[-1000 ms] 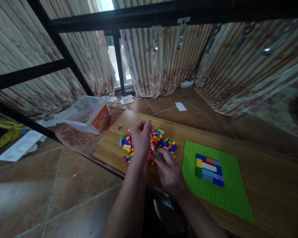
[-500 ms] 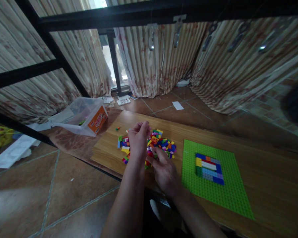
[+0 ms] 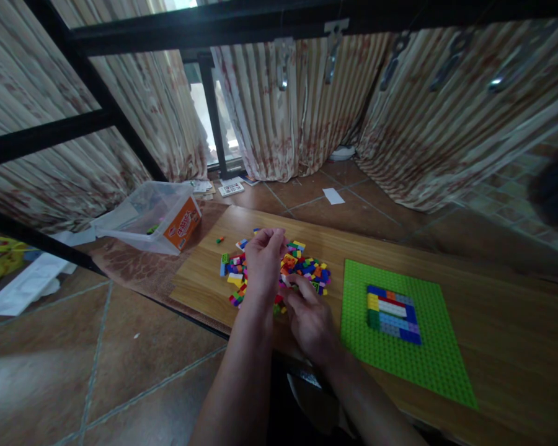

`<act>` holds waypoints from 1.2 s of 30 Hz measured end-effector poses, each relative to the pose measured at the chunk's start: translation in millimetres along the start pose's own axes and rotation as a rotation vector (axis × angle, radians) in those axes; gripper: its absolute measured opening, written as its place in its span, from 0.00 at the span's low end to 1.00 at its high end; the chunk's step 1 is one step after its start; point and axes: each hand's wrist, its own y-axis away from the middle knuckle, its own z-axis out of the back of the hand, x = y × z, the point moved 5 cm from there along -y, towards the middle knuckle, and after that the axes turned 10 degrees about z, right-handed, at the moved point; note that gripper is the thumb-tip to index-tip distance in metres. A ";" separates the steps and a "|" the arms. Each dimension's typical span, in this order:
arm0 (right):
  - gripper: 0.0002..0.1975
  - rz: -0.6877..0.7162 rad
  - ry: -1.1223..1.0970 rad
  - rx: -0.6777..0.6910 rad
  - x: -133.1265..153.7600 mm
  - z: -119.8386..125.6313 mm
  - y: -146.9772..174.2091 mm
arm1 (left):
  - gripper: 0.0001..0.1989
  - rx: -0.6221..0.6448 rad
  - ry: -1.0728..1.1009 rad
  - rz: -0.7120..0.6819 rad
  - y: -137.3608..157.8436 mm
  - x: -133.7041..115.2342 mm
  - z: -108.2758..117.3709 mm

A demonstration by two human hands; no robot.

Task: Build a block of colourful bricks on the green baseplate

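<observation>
A loose pile of small toy building bricks (image 3: pixel 312 269) in many colours lies on the wooden board. Over its middle is my left hand (image 3: pixel 264 257), closed with thumb and fingertips together; whatever they may hold is hidden. My right hand (image 3: pixel 310 316) is lower and nearer to me, at the pile's front edge. Its thumb and index finger pinch together, with a small pale spot at the tips that I cannot identify. To the right, a green baseplate (image 3: pixel 357 347) carries a flat rectangle of joined bricks (image 3: pixel 393 328) in blue, grey, yellow, green and white.
A clear plastic box (image 3: pixel 142 214) with an orange label stands left of the wooden board (image 3: pixel 502 310). One small green and orange piece (image 3: pixel 220 240) lies apart from the pile. Black metal bars (image 3: pixel 214 28) cross above, with curtains (image 3: pixel 302 111) behind.
My left hand has moved slightly to the right over the pile. The right hand stays almost in place, its fingers a little more bent. The baseplate and its bricks look unchanged.
</observation>
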 end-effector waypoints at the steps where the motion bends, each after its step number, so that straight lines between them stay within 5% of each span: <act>1: 0.14 -0.004 0.009 -0.001 0.8 3.0 -1.4 | 0.08 0.000 -0.003 0.001 0.2 0.0 -0.1; 11: 0.13 -0.130 -0.047 -0.142 -2.1 37.9 -8.4 | 0.07 0.079 -0.200 0.057 2.6 8.8 -9.1; 17: 0.12 -0.201 -0.031 -0.216 -15.1 61.4 -0.5 | 0.06 0.308 -0.495 0.108 12.7 17.7 -24.9; 28: 0.09 -0.303 0.037 -0.198 -34.9 102.6 18.5 | 0.14 0.737 -0.691 0.188 37.6 33.0 -49.7; 36: 0.09 -0.283 0.085 -0.178 -39.9 118.3 30.0 | 0.07 0.853 -0.733 0.197 44.9 50.2 -64.5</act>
